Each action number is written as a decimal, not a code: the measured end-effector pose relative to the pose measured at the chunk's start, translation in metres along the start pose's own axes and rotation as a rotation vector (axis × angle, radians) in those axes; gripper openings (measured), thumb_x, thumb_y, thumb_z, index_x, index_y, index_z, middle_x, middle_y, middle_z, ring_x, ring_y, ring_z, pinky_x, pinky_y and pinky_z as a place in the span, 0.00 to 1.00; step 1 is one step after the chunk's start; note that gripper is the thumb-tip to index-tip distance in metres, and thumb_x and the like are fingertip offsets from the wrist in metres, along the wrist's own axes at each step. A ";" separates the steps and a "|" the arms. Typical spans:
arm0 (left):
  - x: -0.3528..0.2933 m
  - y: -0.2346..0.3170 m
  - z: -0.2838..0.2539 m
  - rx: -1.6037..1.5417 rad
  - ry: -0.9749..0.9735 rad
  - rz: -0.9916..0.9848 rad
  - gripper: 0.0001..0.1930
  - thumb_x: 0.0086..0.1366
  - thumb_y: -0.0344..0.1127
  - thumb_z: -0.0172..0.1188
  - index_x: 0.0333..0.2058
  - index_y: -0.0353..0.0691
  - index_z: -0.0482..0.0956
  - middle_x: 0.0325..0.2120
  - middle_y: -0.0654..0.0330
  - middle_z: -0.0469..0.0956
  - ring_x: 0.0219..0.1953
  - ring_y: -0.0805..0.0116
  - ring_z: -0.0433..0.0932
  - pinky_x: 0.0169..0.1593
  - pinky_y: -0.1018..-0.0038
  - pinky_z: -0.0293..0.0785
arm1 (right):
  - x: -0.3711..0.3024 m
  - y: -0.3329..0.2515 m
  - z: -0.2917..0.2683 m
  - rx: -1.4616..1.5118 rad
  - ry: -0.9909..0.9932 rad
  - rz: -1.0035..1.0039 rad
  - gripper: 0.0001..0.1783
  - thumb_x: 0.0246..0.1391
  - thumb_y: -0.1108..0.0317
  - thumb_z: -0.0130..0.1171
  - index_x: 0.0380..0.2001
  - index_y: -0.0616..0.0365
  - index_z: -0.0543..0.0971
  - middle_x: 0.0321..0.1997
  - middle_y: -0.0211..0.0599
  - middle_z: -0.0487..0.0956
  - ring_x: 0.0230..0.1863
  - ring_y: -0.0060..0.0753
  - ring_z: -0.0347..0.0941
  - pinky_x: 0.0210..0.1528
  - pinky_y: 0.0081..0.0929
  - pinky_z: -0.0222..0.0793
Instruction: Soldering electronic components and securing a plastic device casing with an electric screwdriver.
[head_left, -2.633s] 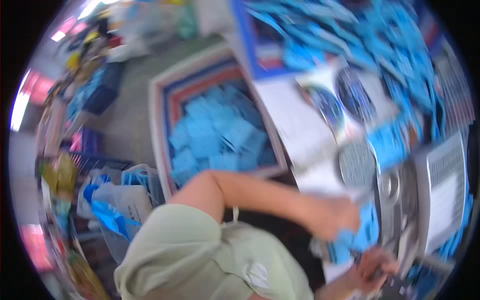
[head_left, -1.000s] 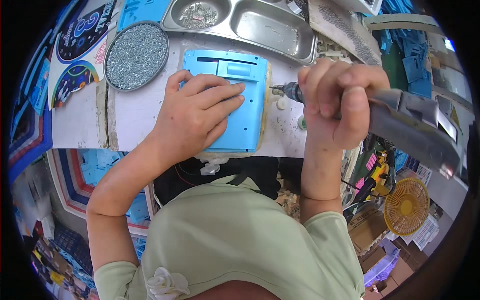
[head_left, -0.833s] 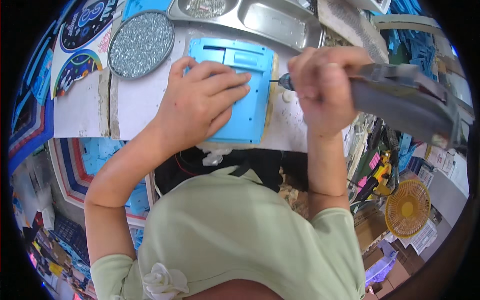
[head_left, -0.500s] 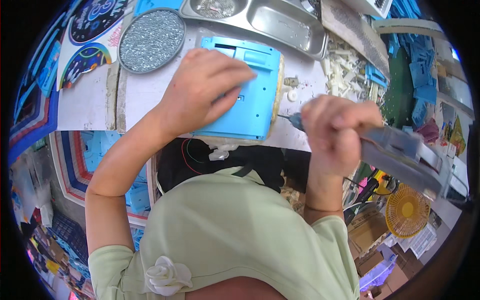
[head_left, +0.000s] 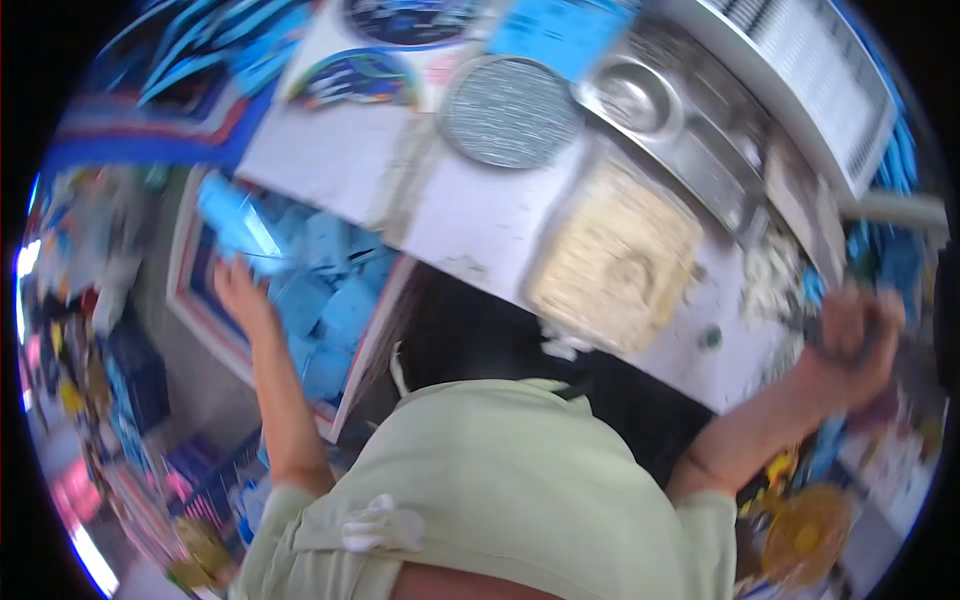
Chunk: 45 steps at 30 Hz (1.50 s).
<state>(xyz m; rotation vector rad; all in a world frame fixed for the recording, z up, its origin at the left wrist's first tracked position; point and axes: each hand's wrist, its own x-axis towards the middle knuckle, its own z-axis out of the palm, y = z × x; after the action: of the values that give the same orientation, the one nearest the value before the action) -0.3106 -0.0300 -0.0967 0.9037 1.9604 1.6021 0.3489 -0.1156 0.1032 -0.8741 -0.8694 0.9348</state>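
Note:
Over the bin at my left, my left hand reaches out with its fingers stretched. A blue plastic housing is just beyond the fingertips, smeared by motion; whether they touch it I cannot make out. Several more blue plastic parts lie in the bin. At the right, my right hand is closed around a dark tool, the electric screwdriver, mostly hidden by the fingers and blurred. On the table before me lies a cream-coloured pad in clear wrapping, with nothing on top.
A round dish of small screws and a steel compartment tray stand on the far side of the white table. White plastic pieces are heaped at right. A yellow fan stands low right. The striped bin's rim runs beside the table.
My left hand has gone from the pad to the bin at left, and the blue housing is off the pad. My right hand has moved right. The view has turned left.

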 end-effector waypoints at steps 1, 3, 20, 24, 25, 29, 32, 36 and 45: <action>0.019 -0.077 -0.056 0.102 -0.082 -0.095 0.20 0.69 0.44 0.58 0.56 0.43 0.73 0.47 0.56 0.78 0.49 0.58 0.78 0.49 0.58 0.76 | 0.011 0.013 0.016 -0.129 0.285 -0.053 0.07 0.66 0.66 0.52 0.38 0.56 0.77 0.17 0.19 0.59 0.18 0.15 0.53 0.21 0.20 0.49; 0.003 -0.163 -0.103 -0.041 0.165 -0.528 0.28 0.66 0.45 0.62 0.57 0.31 0.72 0.53 0.47 0.76 0.51 0.50 0.78 0.48 0.50 0.80 | 0.028 0.026 0.032 -0.324 0.313 -0.195 0.10 0.56 0.76 0.64 0.41 0.64 0.76 0.21 0.26 0.71 0.20 0.19 0.66 0.27 0.19 0.60; 0.061 -0.179 -0.017 0.924 -0.381 0.225 0.31 0.64 0.48 0.65 0.57 0.30 0.75 0.55 0.40 0.75 0.54 0.48 0.76 0.58 0.59 0.71 | -0.034 0.096 -0.018 -0.433 0.347 -0.151 0.07 0.54 0.80 0.60 0.38 0.67 0.76 0.21 0.35 0.72 0.18 0.27 0.68 0.23 0.26 0.64; 0.031 -0.136 0.020 0.835 -0.477 0.336 0.27 0.65 0.47 0.64 0.57 0.36 0.77 0.55 0.42 0.74 0.54 0.49 0.76 0.57 0.59 0.71 | -0.031 0.109 -0.022 -0.417 0.291 -0.179 0.08 0.55 0.80 0.60 0.39 0.66 0.75 0.21 0.35 0.73 0.18 0.27 0.68 0.23 0.26 0.65; 0.030 -0.139 0.023 0.812 -0.490 0.361 0.25 0.66 0.46 0.64 0.56 0.38 0.77 0.54 0.44 0.75 0.55 0.50 0.76 0.57 0.60 0.71 | -0.031 0.112 -0.018 -0.400 0.283 -0.178 0.08 0.56 0.80 0.60 0.39 0.66 0.75 0.22 0.35 0.73 0.18 0.26 0.68 0.23 0.26 0.65; 0.022 -0.141 0.024 0.776 -0.535 0.320 0.23 0.66 0.43 0.64 0.55 0.37 0.78 0.53 0.48 0.77 0.54 0.53 0.77 0.56 0.61 0.71 | -0.028 0.126 -0.006 -0.420 0.210 -0.237 0.07 0.56 0.80 0.59 0.39 0.66 0.75 0.23 0.35 0.74 0.19 0.26 0.68 0.23 0.26 0.66; 0.023 -0.143 0.023 0.753 -0.541 0.290 0.22 0.66 0.42 0.64 0.54 0.36 0.78 0.52 0.48 0.78 0.52 0.54 0.78 0.55 0.62 0.72 | -0.030 0.129 0.001 -0.344 0.170 -0.222 0.06 0.57 0.80 0.58 0.38 0.66 0.75 0.23 0.36 0.74 0.19 0.25 0.68 0.23 0.25 0.66; 0.030 -0.150 0.016 0.751 -0.560 0.249 0.21 0.66 0.41 0.64 0.53 0.35 0.79 0.50 0.49 0.79 0.50 0.57 0.80 0.54 0.63 0.73 | -0.028 0.126 -0.004 -0.421 0.165 -0.219 0.07 0.57 0.81 0.57 0.39 0.67 0.74 0.23 0.36 0.74 0.19 0.25 0.68 0.22 0.25 0.65; 0.038 -0.176 0.010 0.691 -0.605 0.187 0.19 0.66 0.39 0.63 0.52 0.34 0.80 0.45 0.50 0.83 0.45 0.60 0.82 0.50 0.66 0.75 | -0.061 0.106 -0.006 -0.379 0.147 -0.049 0.09 0.59 0.76 0.57 0.41 0.64 0.70 0.22 0.35 0.71 0.20 0.24 0.65 0.25 0.27 0.63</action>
<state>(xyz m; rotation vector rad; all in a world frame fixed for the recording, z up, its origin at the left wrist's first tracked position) -0.3659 -0.0152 -0.2679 1.6383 1.9970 0.5627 0.3028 -0.1381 -0.0078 -1.2250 -0.9512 0.6614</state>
